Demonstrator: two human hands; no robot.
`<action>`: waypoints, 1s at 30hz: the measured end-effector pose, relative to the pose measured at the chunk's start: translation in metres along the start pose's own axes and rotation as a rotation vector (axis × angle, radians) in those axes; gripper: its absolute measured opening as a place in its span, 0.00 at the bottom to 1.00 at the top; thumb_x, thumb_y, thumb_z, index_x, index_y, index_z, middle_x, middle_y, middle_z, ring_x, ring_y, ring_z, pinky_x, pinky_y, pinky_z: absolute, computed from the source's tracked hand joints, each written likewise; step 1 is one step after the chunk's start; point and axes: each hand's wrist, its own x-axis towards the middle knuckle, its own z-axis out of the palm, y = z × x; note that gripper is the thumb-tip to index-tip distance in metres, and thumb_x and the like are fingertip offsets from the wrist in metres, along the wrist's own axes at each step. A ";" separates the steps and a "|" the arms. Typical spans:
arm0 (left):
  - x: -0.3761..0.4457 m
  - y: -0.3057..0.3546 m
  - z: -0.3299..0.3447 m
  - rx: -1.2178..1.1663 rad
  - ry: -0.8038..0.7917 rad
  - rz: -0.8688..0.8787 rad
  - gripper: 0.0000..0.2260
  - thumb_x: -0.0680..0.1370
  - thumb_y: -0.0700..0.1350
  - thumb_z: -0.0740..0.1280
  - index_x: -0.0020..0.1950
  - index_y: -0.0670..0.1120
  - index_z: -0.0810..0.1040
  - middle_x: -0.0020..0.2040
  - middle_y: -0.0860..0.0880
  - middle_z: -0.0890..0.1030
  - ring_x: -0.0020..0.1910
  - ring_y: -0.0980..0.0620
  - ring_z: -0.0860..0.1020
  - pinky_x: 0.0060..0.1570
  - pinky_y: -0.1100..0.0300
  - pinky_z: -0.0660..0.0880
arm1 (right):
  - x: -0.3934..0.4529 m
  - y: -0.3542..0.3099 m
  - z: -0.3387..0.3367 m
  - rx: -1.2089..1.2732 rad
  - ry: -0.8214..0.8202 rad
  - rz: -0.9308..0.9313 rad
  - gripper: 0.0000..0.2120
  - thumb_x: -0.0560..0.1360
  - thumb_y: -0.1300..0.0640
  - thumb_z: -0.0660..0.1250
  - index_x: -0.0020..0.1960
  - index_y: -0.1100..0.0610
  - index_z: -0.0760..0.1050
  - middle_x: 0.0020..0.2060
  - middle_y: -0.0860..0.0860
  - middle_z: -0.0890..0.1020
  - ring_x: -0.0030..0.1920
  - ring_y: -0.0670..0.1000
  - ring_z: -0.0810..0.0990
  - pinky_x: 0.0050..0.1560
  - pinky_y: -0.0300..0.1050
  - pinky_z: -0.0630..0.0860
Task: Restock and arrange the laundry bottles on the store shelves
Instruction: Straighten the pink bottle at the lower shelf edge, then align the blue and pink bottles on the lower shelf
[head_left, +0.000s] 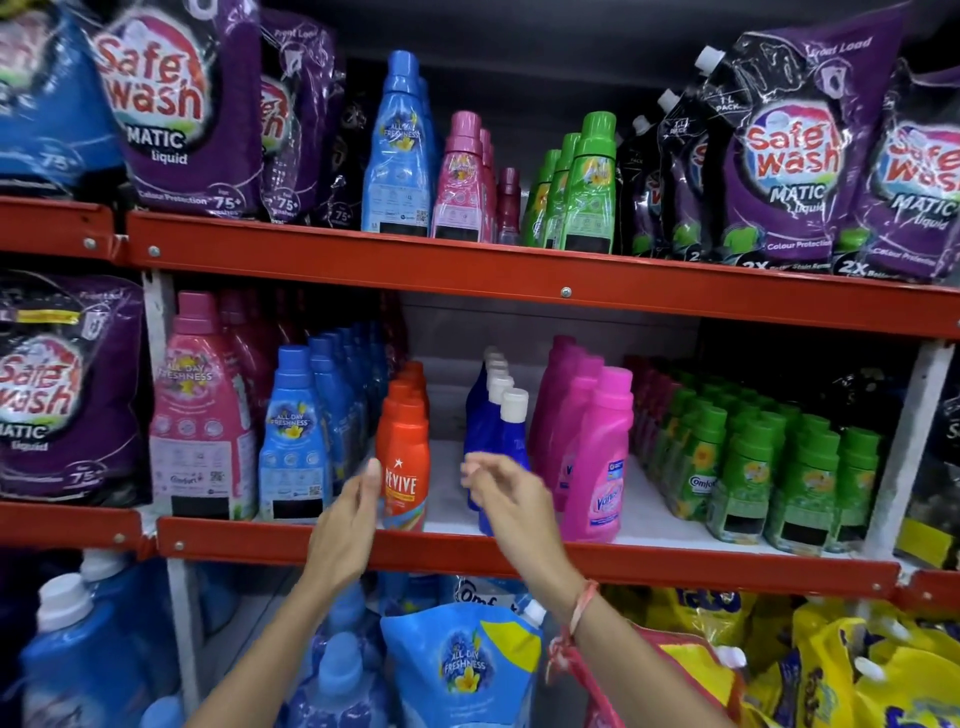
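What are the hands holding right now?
Nothing. The left hand is open beside the orange Revive bottle, and the right hand is open in front of the dark blue bottles, gripping neither.

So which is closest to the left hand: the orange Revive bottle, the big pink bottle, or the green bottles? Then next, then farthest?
From the left hand:
1. Orange Revive bottle, right beside the thumb.
2. Big pink bottle, at the shelf's left end.
3. Green bottles, far over on the right.

Evenly bright up front, dim toward shelf backs; glare on pouches (795, 156); hands (498, 499) perhaps motion-blurred; edges bowed.
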 end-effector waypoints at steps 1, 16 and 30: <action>0.005 0.006 0.000 -0.093 -0.025 -0.060 0.43 0.68 0.77 0.41 0.68 0.51 0.70 0.67 0.42 0.75 0.65 0.43 0.72 0.64 0.49 0.65 | 0.002 0.003 0.011 0.024 -0.069 0.097 0.08 0.78 0.54 0.63 0.43 0.47 0.79 0.45 0.47 0.84 0.52 0.51 0.82 0.58 0.47 0.77; 0.016 0.015 -0.009 -0.218 -0.127 -0.121 0.40 0.62 0.79 0.38 0.51 0.58 0.78 0.60 0.41 0.80 0.61 0.43 0.76 0.67 0.40 0.66 | 0.033 0.015 0.060 0.350 -0.183 0.562 0.27 0.79 0.45 0.61 0.69 0.65 0.69 0.54 0.56 0.81 0.41 0.45 0.81 0.39 0.34 0.78; 0.006 0.008 -0.011 -0.149 -0.068 -0.062 0.37 0.69 0.75 0.40 0.58 0.56 0.77 0.62 0.43 0.79 0.62 0.44 0.74 0.66 0.47 0.65 | 0.031 0.016 0.065 0.129 -0.172 0.485 0.21 0.75 0.39 0.61 0.50 0.55 0.80 0.47 0.52 0.85 0.52 0.52 0.83 0.61 0.50 0.76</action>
